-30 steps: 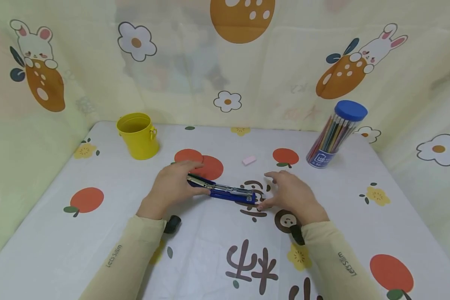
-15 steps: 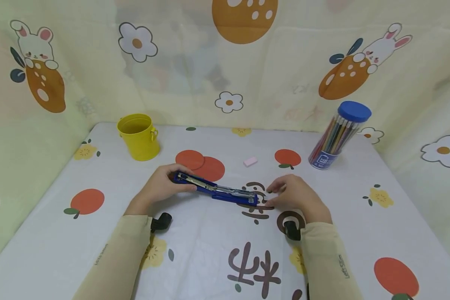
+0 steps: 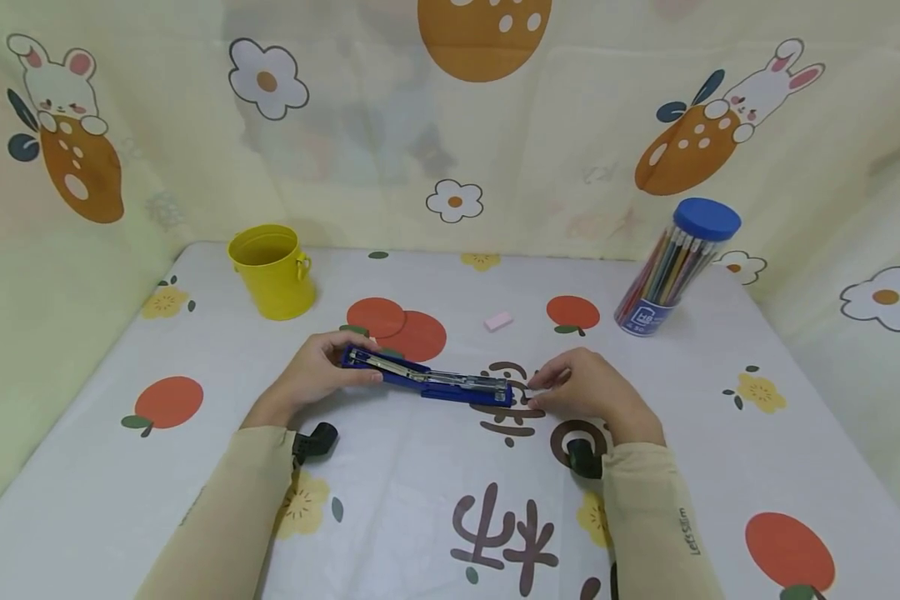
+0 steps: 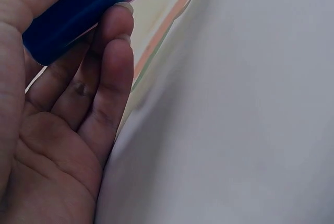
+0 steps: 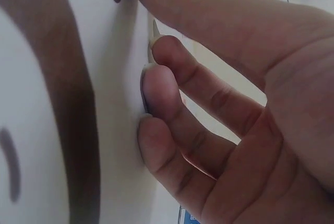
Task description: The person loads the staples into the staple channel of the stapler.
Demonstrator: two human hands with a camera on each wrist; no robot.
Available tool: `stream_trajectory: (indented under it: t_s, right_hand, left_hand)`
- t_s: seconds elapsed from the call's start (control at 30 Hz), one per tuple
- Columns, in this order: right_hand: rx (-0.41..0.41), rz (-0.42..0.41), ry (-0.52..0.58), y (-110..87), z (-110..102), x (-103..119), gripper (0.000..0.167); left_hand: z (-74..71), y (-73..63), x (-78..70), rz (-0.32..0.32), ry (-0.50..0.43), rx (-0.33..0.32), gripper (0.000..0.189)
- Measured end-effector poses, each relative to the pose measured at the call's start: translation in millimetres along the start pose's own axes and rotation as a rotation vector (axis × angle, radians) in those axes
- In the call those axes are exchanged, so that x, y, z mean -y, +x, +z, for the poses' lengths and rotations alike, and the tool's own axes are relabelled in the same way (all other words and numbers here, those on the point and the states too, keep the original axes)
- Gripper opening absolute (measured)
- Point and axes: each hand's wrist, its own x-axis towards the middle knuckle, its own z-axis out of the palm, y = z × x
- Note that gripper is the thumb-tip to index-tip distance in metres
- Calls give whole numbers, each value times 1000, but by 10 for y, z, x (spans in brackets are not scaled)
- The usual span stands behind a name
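A blue stapler (image 3: 427,379) lies swung wide open across the middle of the table in the head view, its metal inner parts facing up. My left hand (image 3: 311,377) grips its left end between thumb and fingers; the left wrist view shows the blue casing (image 4: 68,18) between them. Just past the stapler's right end, my right hand (image 3: 588,387) has loosely curled fingers low at the tabletop. In the right wrist view, the fingertips (image 5: 159,91) are bent close to the white cloth with nothing seen between them and the thumb.
A small pink eraser (image 3: 498,322) lies behind the stapler. At the back left stands a yellow bucket (image 3: 273,279). A blue-lidded tub of pencils (image 3: 667,275) stands at the back right, before a printed curtain (image 3: 360,158).
My left hand has shifted left on the stapler, uncovering more of its left half. The fingers and thumb of my right hand have come closer together and stay beside the right end.
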Motion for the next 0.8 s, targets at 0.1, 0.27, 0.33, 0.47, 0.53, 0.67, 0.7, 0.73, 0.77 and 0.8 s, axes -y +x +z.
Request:
stream_trajectory:
  t_s: [0.1,0.27,0.33,0.47,0.53,0.67,0.7,0.73,0.77,0.8]
  right_hand:
    - [10,3,-1,1,-6,-1,17]
    - [18,-10,5,7,7,-6,19]
    - [22,-12,14,2,15,-7,19]
    - [28,-8,22,-3,20,-8,18]
    - [32,-12,23,0,20,-10,17]
    - [53,-43,16,3,14,-12,16]
    - [58,-52,14,2,11,-12,16]
    - [61,-62,10,3,6,-13,16]
    - [61,-75,4,3,0,-15,16]
    - [59,-81,1,3,-7,-15,16]
  left_hand:
    - [4,5,-2,5,-13,7,43]
    - [-1,5,7,10,-24,2,44]
    - [-1,5,8,12,-24,3,44]
    - [-7,11,6,13,-30,4,44]
    - [-11,15,2,15,-31,5,44]
    - [-7,13,-8,13,-33,0,44]
    - [-4,11,-9,13,-32,0,44]
    - [-1,10,-10,12,-33,-2,45]
    - [3,10,-10,11,-34,-4,44]
    - [5,11,-6,10,-35,-5,45]
